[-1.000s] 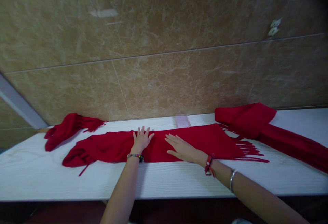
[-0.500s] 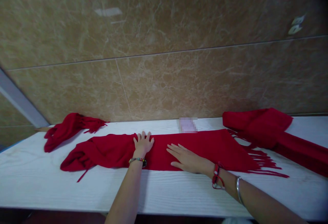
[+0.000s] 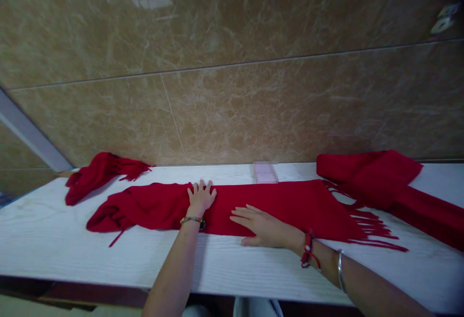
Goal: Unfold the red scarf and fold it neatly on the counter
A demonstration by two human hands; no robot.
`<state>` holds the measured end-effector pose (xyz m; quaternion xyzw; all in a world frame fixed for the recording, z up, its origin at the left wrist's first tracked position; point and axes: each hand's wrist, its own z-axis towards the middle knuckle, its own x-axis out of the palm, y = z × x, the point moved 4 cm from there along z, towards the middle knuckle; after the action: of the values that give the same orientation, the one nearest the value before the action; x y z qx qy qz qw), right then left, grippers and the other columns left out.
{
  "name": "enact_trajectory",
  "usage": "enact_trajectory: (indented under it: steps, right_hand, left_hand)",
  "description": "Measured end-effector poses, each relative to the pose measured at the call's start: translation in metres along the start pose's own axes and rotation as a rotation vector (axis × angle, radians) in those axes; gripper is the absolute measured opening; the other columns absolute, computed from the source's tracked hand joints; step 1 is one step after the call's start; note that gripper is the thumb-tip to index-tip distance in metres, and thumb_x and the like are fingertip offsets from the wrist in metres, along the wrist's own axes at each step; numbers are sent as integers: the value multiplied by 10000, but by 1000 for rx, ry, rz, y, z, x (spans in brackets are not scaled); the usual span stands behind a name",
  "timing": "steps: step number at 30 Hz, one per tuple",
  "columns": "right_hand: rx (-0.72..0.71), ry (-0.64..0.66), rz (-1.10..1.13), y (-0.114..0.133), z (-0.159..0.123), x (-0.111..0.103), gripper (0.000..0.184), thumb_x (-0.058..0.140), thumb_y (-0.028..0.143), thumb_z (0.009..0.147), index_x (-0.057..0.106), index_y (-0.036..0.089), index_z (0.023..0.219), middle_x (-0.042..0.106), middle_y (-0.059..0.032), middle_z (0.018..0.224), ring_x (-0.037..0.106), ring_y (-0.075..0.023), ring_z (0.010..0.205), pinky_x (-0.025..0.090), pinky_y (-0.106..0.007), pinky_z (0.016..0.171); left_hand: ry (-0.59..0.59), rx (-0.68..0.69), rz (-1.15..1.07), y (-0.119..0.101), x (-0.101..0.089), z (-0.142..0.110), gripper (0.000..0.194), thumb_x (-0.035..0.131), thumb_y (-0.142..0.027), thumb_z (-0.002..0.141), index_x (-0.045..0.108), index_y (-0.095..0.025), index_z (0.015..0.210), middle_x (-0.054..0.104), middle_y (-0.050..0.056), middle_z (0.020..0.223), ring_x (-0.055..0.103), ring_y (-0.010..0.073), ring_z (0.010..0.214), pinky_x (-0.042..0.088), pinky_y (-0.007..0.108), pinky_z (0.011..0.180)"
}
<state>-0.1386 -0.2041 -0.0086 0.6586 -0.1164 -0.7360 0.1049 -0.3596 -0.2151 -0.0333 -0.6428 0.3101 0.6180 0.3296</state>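
Observation:
A red fringed scarf [image 3: 297,206] lies lengthwise on the white table, smooth on its right part and bunched up at its left end. My left hand [image 3: 201,198] rests on its middle with fingers spread, a beaded bracelet at the wrist. Flat on the same scarf, a little to the right and nearer its front edge, lies my right hand [image 3: 263,227], fingers stretched out to the left. A red band and a silver bangle circle that arm. Loose fringe strands fan out at the scarf's right end.
Another red scarf [image 3: 373,177] lies folded at the right, its tail running off the frame. A crumpled red fringed piece [image 3: 96,174] sits at the back left. A blurred pinkish item [image 3: 265,172] lies by the tiled wall [image 3: 232,109]. The white table [image 3: 54,254] has its front edge near me.
My right hand has slid slightly left and toward the scarf's front edge. My left hand stays in place on the fabric. The view has tilted a little, showing more below the table edge.

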Motion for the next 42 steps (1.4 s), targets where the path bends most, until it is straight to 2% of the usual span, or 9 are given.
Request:
enact_trajectory:
  steps: [7,14,22,26,28,30,33,37,42]
  right_hand:
    - [-32,-127,-3,5,-1,-3,405,465,155,796,516,167,1198,563,-73,1180,490,-164,1094,348,-299,966]
    - [-89,-114,-3,13,-2,-6,424,390,54,806,490,182,1198,584,-59,1134,507,-142,1046,374,-265,908]
    - [-12,-162,-135,2,3,-4,204,395,57,821,542,167,909,592,-40,902,534,-140,827,413,-237,741]
    - [1,-169,-137,1,3,-4,201,413,54,794,533,172,905,578,-37,904,528,-137,827,402,-230,733]
    - [17,-187,-130,2,4,-6,201,419,59,789,529,174,912,573,-39,914,529,-138,823,398,-229,723]
    - [60,-219,-111,2,5,-8,184,427,77,793,523,165,923,575,-47,909,534,-141,807,398,-227,702]
    - [133,-242,-86,-1,6,-10,167,410,106,818,518,152,937,590,-57,860,551,-146,772,398,-227,669]
    - [147,-222,-87,-5,6,-7,240,383,74,816,518,155,996,614,-64,875,574,-152,790,400,-231,680]
    - [120,-211,-83,-10,6,-3,289,401,56,788,545,152,1020,629,-75,925,578,-160,858,400,-233,735]
  left_hand:
    - [-16,-8,19,-3,0,2,525,226,-455,852,296,-259,1334,236,121,1422,199,376,1275,170,599,969]
    - [-38,9,35,-4,-2,0,518,238,-455,854,310,-256,1326,270,118,1408,231,375,1260,181,604,960]
    - [-70,43,43,-6,-13,-6,468,304,-420,861,335,-270,1303,276,99,1403,227,349,1266,204,583,964]
    - [-122,300,-31,-10,-33,-46,448,436,-363,827,411,-215,1249,406,112,1279,372,247,1180,304,409,979]
    - [-54,547,-97,-17,-36,-76,453,488,-396,795,454,-212,1207,464,85,1174,452,196,1078,350,319,950]
    - [-3,668,-85,-21,-33,-103,484,541,-420,755,468,-215,1186,483,73,1116,472,198,1028,373,314,926]
    - [-51,606,42,-24,-27,-117,366,499,-328,797,492,-208,1143,507,83,1088,478,217,1015,377,349,913]
    - [-96,542,190,-24,-24,-108,283,408,-150,813,523,-197,1067,537,81,1052,501,208,983,403,341,870]
    - [-144,442,250,4,-32,-96,306,383,-91,791,545,-201,1026,536,82,1067,498,206,996,395,340,874]
